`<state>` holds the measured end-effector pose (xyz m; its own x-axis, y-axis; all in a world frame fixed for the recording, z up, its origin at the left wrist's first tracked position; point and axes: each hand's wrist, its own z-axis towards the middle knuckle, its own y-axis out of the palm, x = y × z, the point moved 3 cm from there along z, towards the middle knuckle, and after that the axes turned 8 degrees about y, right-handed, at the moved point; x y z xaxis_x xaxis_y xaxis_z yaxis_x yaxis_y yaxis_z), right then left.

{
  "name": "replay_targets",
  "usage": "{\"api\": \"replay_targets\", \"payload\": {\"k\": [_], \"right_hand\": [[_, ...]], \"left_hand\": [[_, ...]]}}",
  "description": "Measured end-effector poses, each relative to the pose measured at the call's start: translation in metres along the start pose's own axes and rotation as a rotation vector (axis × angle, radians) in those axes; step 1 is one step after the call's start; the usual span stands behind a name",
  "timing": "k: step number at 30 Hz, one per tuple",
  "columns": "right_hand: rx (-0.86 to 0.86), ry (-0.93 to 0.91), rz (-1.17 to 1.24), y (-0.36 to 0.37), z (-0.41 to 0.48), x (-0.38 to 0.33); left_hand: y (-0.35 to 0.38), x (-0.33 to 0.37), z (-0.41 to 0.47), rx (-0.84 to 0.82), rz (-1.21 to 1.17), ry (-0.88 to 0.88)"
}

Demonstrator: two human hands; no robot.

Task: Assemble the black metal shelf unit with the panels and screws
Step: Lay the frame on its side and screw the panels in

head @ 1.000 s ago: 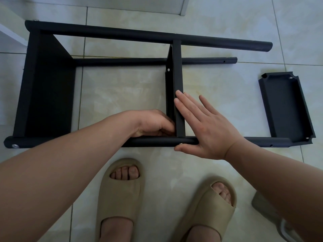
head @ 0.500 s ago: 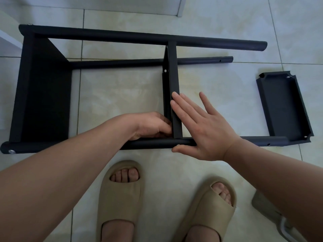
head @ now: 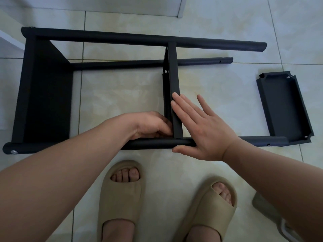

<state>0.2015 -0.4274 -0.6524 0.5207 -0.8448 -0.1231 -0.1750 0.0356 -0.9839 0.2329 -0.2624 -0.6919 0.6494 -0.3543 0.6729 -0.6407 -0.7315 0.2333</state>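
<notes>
The black shelf frame lies on its side on the tiled floor, its near tube (head: 148, 143) running left to right and a far tube (head: 122, 38) behind. An end panel (head: 47, 102) is fixed at the left. The middle panel (head: 173, 75) stands between the tubes. My left hand (head: 150, 124) curls its fingers at this panel's lower left corner; what the fingertips pinch is hidden. My right hand (head: 201, 131) lies flat against the panel's right side, thumb under the near tube beside a small screw head (head: 178, 145). A loose panel (head: 284, 105) lies at the right.
My two feet in beige sandals (head: 122, 194) stand just in front of the near tube. A grey object (head: 265, 206) sits at the lower right. A white furniture edge (head: 10, 41) is at the far left, a white baseboard (head: 139, 7) at the top.
Both hands stay at the joint of middle panel and near tube. My right little finger has spread away from the others. The view has shifted slightly.
</notes>
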Motion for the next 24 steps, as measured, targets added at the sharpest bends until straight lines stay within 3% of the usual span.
{"api": "replay_targets", "payload": {"k": [6, 15, 24], "right_hand": [[0.0, -0.002, 0.011, 0.0002, 0.0002, 0.0006], [-0.003, 0.005, 0.017, 0.0007, -0.0002, 0.0004], [0.0, 0.007, 0.017, 0.0014, -0.0004, 0.0005]], "left_hand": [[0.0009, 0.0, 0.0011, -0.052, -0.107, 0.01], [0.0003, -0.0005, 0.0041, 0.005, -0.033, 0.01], [0.0013, -0.0002, 0.0046, -0.047, -0.091, 0.025]]}}
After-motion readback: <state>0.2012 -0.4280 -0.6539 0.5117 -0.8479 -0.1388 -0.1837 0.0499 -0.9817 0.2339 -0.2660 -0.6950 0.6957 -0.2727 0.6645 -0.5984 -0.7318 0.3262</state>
